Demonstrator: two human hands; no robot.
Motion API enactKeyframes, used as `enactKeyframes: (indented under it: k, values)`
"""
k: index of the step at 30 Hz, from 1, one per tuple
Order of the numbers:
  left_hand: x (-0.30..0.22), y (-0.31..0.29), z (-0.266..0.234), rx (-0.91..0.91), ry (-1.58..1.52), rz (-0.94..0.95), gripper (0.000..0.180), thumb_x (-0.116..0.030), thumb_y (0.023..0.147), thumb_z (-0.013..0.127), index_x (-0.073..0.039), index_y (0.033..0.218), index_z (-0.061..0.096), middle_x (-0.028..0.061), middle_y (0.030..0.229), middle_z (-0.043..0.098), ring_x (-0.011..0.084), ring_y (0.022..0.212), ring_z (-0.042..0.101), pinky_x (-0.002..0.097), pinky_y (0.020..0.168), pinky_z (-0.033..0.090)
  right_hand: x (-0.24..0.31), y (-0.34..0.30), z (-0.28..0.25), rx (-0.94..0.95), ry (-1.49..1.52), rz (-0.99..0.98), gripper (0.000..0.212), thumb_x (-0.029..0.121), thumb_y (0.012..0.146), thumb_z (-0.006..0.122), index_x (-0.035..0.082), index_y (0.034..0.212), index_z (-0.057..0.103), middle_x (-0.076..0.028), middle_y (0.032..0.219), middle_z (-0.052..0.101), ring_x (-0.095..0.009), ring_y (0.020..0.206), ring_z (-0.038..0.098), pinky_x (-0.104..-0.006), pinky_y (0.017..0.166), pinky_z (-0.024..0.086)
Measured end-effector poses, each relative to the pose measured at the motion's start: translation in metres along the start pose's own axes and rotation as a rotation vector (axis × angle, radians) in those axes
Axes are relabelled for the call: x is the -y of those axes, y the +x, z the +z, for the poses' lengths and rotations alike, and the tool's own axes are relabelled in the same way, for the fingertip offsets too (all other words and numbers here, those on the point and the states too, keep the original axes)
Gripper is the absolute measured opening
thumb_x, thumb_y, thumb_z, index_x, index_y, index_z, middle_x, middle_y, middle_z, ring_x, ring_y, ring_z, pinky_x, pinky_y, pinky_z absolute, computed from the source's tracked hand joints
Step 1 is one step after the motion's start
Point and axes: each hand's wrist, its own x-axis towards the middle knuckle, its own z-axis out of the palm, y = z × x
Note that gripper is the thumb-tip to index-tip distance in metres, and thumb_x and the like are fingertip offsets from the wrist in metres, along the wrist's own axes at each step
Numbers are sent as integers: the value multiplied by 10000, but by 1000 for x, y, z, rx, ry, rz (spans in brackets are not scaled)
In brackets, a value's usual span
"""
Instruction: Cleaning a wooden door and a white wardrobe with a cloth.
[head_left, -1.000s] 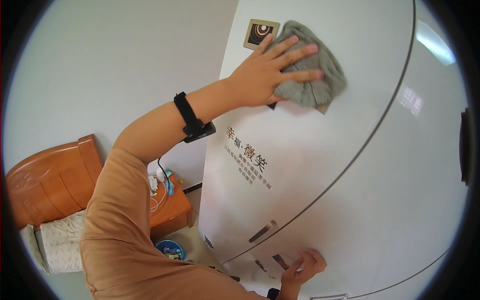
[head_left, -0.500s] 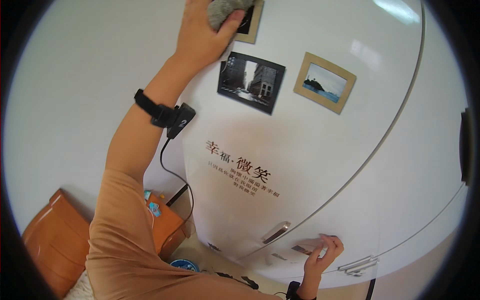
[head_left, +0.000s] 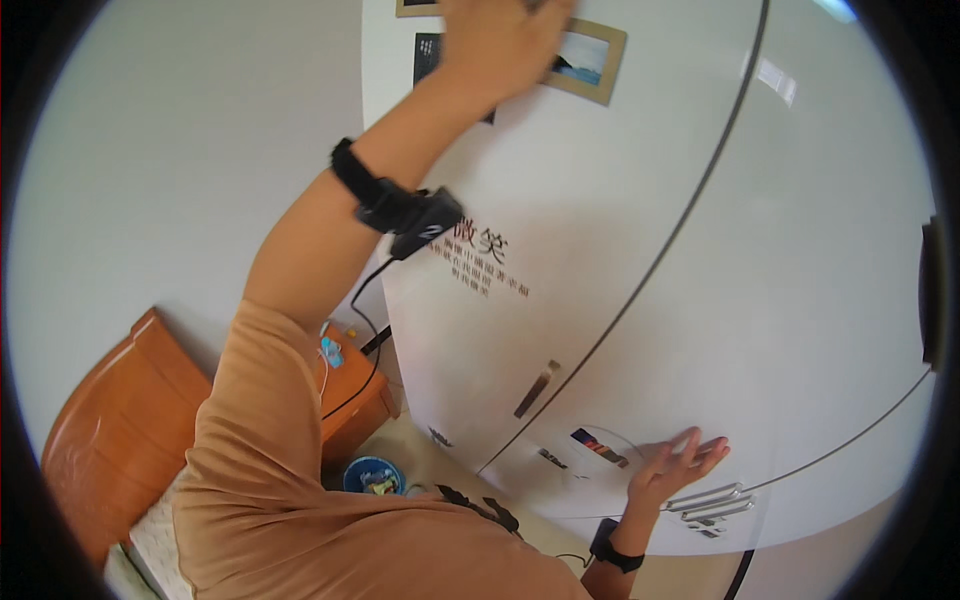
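Note:
My left hand (head_left: 505, 40) presses against the upper part of a glossy white wardrobe door (head_left: 600, 220), on a picture of a sea view in a tan frame (head_left: 602, 62). Its fingers curl round a grey cloth, of which only a sliver shows at the top edge; the rest is hidden. Behind that wrist a dark-framed picture (head_left: 427, 52) is partly covered. Lower right, my right hand (head_left: 672, 468) rests with fingers spread by the lower part of the white panels, holding nothing. Each wrist wears a black strap with a small device.
A bar handle (head_left: 538, 388) sits beside the seam between the doors, and more metal handles (head_left: 712, 500) lie below my right hand. To the left stand a wooden headboard (head_left: 120, 420) and an orange-brown bedside cabinet (head_left: 350, 385). A blue bin (head_left: 374, 475) stands on the floor.
My left hand has moved right with the grey cloth, from the upper picture to the tan-framed one. The right hand's fingers have spread. The whole view has shifted.

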Motion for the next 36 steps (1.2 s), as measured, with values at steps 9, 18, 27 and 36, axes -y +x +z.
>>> enactKeyframes:
  k: [9, 18, 27, 36]
  values:
    - [-140, -51, 30, 57, 148, 191, 681, -358, 828, 572, -267, 1424, 255, 164, 1496, 165, 462, 1344, 172, 589, 1069, 132, -27, -13, -21, 197, 128, -175, 474, 121, 905, 443, 4, 1361, 381, -283, 1468, 146, -487, 1354, 88, -591, 1070, 121]
    - [-86, -88, -5, 295, 208, 321, 735, -89, 563, 585, -220, 1285, 526, 142, 1476, 287, 375, 1364, 229, 575, 1074, 127, -44, -13, -44, 364, 141, -218, 472, 76, 884, 436, -18, 1345, 394, -279, 1450, 216, -489, 1350, 134, -566, 1073, 178]
    - [74, -92, -39, 142, 92, 185, 688, -114, 676, 694, -231, 1321, 486, 98, 1475, 290, 359, 1355, 254, 495, 1085, 236, -15, -9, -34, 317, -36, -97, 475, 86, 906, 368, -18, 1370, 364, -259, 1488, 134, -456, 1376, 72, -545, 1088, 146]
    - [147, -163, -50, 15, 105, -98, 494, -94, 805, 584, -38, 1286, 489, 186, 1436, 326, 421, 1295, 321, 440, 1049, 298, 2, -33, 16, 112, -123, 98, 664, 414, 962, 316, 37, 1463, 97, -216, 1518, -25, -401, 1391, -76, -560, 1081, -47]
